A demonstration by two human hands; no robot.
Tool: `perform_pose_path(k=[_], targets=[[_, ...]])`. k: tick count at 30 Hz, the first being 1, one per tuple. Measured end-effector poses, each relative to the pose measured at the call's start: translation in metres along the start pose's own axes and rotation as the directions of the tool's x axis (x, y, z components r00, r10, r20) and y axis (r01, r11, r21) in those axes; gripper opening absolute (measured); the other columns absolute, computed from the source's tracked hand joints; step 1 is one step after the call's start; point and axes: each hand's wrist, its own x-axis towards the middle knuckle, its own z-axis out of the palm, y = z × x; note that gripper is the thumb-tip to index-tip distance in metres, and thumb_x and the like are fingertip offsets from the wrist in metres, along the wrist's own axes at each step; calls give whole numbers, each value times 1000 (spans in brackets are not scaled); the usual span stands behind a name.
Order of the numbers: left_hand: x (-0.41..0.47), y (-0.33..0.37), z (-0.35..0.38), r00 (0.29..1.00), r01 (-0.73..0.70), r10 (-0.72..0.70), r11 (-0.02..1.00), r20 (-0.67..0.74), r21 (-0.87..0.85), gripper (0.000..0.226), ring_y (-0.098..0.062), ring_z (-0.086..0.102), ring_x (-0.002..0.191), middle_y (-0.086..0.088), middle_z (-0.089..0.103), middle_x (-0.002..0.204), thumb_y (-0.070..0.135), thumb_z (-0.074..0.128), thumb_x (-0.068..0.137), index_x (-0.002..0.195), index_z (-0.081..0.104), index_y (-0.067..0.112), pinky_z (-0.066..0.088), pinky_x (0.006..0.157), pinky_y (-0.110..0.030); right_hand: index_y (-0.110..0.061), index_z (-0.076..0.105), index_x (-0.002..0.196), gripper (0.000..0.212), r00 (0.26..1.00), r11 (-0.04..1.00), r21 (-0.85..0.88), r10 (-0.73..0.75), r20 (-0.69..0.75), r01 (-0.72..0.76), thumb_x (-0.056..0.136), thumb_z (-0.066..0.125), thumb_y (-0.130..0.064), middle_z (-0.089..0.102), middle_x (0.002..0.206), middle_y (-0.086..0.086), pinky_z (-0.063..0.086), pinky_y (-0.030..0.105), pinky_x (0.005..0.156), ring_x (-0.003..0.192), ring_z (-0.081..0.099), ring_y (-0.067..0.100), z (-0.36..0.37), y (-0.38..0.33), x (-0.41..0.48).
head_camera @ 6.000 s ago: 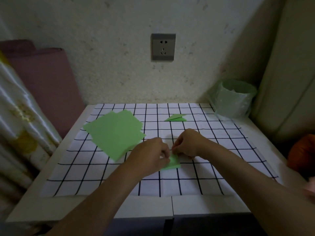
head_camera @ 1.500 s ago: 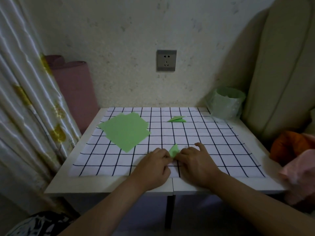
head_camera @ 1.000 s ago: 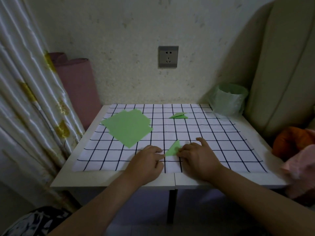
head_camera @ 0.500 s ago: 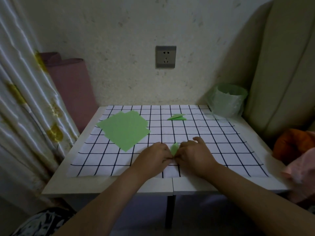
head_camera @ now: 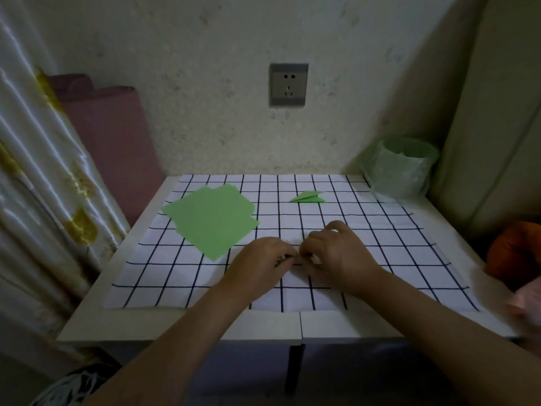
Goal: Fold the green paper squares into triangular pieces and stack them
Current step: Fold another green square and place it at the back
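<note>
A loose stack of flat green paper squares (head_camera: 210, 221) lies on the left of the checked cloth (head_camera: 380, 244). Two folded green triangles (head_camera: 308, 197) sit stacked near the cloth's far edge. My left hand (head_camera: 263, 259) and my right hand (head_camera: 336, 250) meet fingertip to fingertip at the middle of the cloth, fingers curled. The small folded green piece they pinch is hidden under the fingers.
A bin with a green liner (head_camera: 401, 168) stands at the table's far right corner. A rolled pink mat (head_camera: 111, 136) and a curtain (head_camera: 35, 171) are on the left. An orange object (head_camera: 515, 247) lies off the table's right edge.
The folded piece, seen as a flat triangle a second ago, has been closed up between my fingers and is now covered. Both hands have drawn together.
</note>
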Motion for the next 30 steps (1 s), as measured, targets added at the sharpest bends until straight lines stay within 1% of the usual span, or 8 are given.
perform_pose_path(k=[3, 6, 9, 17, 20, 23, 25, 30], targets=[[7, 5, -6, 993, 57, -69, 990, -98, -128, 9, -5, 61, 77, 9, 70, 82, 13, 67, 86, 88, 74, 19, 50, 71, -21, -27, 67, 77, 11, 982, 960, 208, 191, -2, -187, 85, 62, -31, 63, 71, -14, 45, 31, 76, 59, 54, 5, -11, -4, 9], [14, 8, -11, 982, 109, -141, 967, -128, -228, 9, -3, 62, 76, 14, 68, 80, 12, 67, 86, 85, 72, 20, 49, 68, -16, -28, 67, 76, 14, 958, 883, 372, 269, 98, -286, 83, 64, -39, 62, 67, -17, 45, 22, 63, 59, 58, 5, -24, -6, 19], [18, 12, -16, 967, 211, -245, 926, -74, -314, 11, 2, 62, 75, 16, 68, 79, 13, 67, 89, 84, 71, 22, 46, 68, -9, -29, 67, 74, 18, 913, 759, 507, 339, 227, -408, 77, 58, -44, 65, 67, -16, 54, 32, 58, 61, 62, 9, -33, -3, 26], [23, -5, -29, 902, 420, -432, 857, 30, -297, 17, 0, 60, 69, 12, 65, 75, 15, 63, 93, 81, 67, 26, 48, 66, -14, -25, 70, 74, 10, 805, 740, 327, 491, 333, -587, 83, 67, -25, 67, 66, -12, 51, 25, 60, 61, 62, 4, -31, 23, 20], [22, -5, -33, 845, 495, -531, 721, 73, -484, 11, -7, 63, 62, 3, 68, 71, 11, 63, 94, 86, 69, 16, 53, 59, -21, -24, 71, 80, 14, 764, 581, 499, 521, 380, -644, 91, 64, -26, 71, 78, -9, 48, 21, 61, 63, 63, 0, -27, 27, 15], [24, 7, -27, 822, 497, -562, 623, 97, -603, 7, -11, 64, 60, -6, 67, 74, 9, 63, 94, 91, 69, 9, 55, 58, -23, -17, 74, 92, 22, 736, 374, 648, 477, 480, -664, 97, 59, -33, 74, 88, -3, 53, 23, 64, 69, 68, 10, -24, 14, 19], [26, 12, -21, 804, 494, -587, 576, 90, -652, 6, -15, 66, 61, -8, 67, 75, 9, 63, 94, 91, 69, 9, 58, 63, -28, -11, 73, 88, 25, 736, 369, 646, 452, 504, -668, 96, 62, -32, 75, 85, 0, 55, 24, 66, 69, 68, 14, -22, 7, 21], [28, 6, -21, 795, 549, -597, 636, 105, -543, 3, -11, 63, 57, -4, 67, 70, 13, 68, 91, 88, 68, 13, 54, 58, -26, -4, 73, 84, 22, 669, 225, 675, 532, 519, -703, 94, 67, -23, 75, 80, 9, 43, 14, 45, 54, 60, 8, -22, 8, 26]])
